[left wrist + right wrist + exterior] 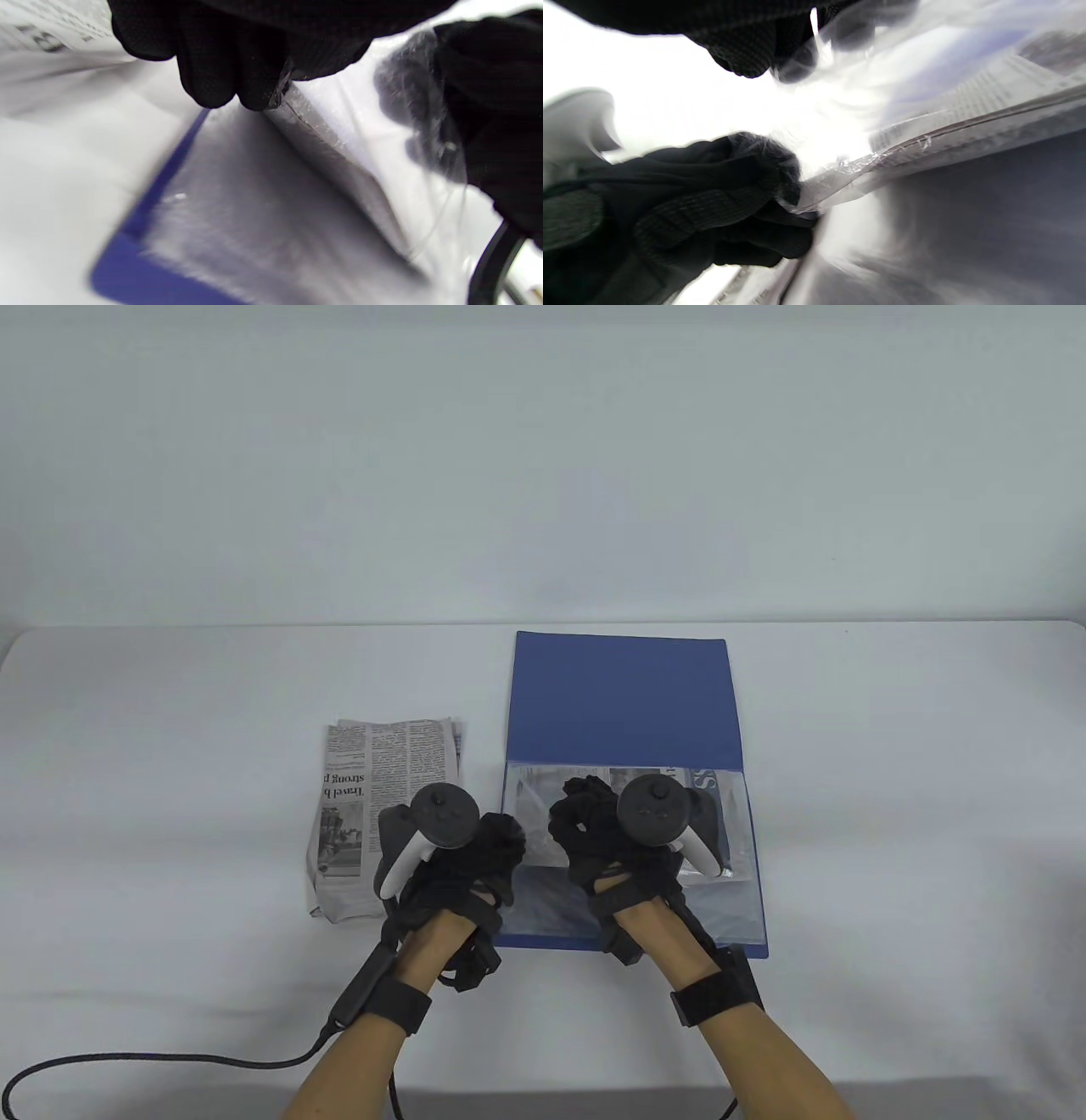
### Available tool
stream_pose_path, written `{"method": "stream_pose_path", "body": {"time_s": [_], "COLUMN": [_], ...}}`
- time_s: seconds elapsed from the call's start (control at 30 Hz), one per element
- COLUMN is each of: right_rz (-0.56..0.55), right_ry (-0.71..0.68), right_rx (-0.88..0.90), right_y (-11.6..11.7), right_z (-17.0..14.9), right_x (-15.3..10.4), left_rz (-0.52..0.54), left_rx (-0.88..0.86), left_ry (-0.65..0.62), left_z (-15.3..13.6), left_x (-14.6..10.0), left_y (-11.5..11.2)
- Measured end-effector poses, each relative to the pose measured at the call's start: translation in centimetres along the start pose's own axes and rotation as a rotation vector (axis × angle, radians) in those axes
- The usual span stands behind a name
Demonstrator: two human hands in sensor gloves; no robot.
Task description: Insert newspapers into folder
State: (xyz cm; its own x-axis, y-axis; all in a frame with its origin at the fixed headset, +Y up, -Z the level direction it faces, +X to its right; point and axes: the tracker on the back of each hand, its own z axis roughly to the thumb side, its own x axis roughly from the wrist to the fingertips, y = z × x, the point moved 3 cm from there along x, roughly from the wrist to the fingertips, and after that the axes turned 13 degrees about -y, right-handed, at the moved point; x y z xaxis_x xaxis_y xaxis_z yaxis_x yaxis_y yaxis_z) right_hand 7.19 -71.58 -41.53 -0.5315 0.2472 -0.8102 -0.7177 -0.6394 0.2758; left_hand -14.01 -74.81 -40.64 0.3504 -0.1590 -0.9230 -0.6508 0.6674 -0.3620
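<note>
A blue folder lies open on the white table, its clear plastic sleeve on the near half. A newspaper lies inside the sleeve and shows through the film in the right wrist view. My left hand pinches the sleeve's left edge. My right hand is at the sleeve's opening with film between its fingers; some fingers show grey through the film. A folded stack of newspapers lies left of the folder, partly under my left hand.
The table's far edge meets a pale wall. A black cable runs from my left wrist across the near left of the table. The folder's near blue corner lies flat on the table.
</note>
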Motion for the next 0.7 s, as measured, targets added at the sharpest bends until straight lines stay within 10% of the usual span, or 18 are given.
{"method": "stream_pose_path", "body": {"time_s": [0.43,0.7], "right_rz": [-0.234,-0.241], "right_ry": [-0.360,-0.332], "right_rx": [0.096,0.159], "right_y": [-6.0,-6.2], "right_z": [8.0,6.7], "right_x": [-1.8,-1.9], "left_rz": [0.107,0.135], "left_rx": [-1.006,-1.198], "left_ry": [0.062,-0.020], "left_z": [-2.9,-3.0], "left_x": [5.0,10.2], "left_y": [2.9,2.8]}}
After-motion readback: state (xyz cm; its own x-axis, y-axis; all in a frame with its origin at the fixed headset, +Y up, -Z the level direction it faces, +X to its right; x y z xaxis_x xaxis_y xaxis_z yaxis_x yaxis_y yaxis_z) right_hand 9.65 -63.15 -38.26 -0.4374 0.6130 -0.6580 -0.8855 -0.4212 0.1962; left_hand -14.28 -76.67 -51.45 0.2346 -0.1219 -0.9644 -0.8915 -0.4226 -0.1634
